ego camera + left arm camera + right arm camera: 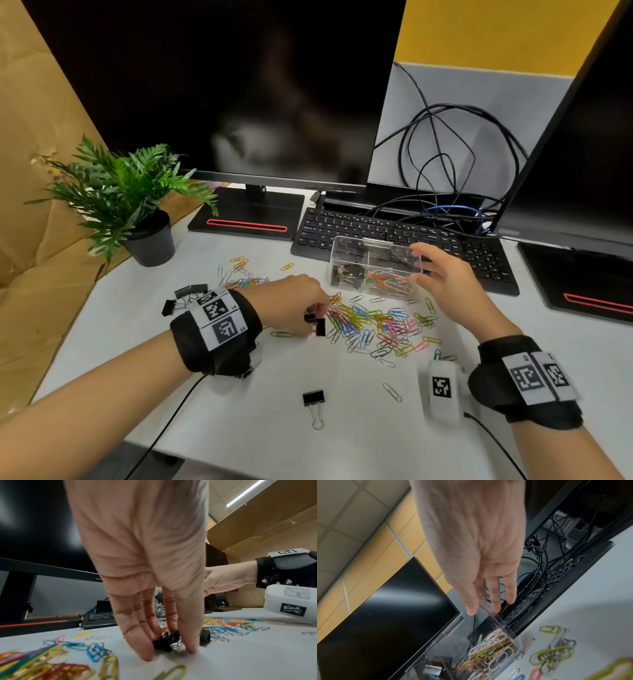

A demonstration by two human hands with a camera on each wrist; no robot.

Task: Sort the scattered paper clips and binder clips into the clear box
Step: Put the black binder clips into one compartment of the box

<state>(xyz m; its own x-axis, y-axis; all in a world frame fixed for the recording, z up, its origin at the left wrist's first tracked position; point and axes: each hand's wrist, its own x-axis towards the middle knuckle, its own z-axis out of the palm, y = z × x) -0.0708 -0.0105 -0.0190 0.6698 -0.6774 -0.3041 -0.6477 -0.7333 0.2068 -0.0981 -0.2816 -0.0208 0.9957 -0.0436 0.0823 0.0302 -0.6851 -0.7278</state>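
Note:
The clear box (pixel 373 255) stands in front of the keyboard, with black binder clips in its left compartment and coloured paper clips (pixel 489 650) in its right one. My right hand (pixel 419 263) holds the box's right end wall (pixel 496 619) between thumb and fingers. My left hand (pixel 317 317) reaches down to the table and pinches a black binder clip (pixel 164 641) at the left edge of the big paper clip pile (pixel 373 325). A second binder clip (pixel 205 637) lies right beside the hand.
One binder clip (pixel 313 399) lies alone near the front edge, and several more (pixel 186 294) lie behind my left wrist. A smaller paper clip heap (pixel 239 277) sits near the potted plant (pixel 150 240). The keyboard (pixel 404 236), two monitor bases and cables fill the back.

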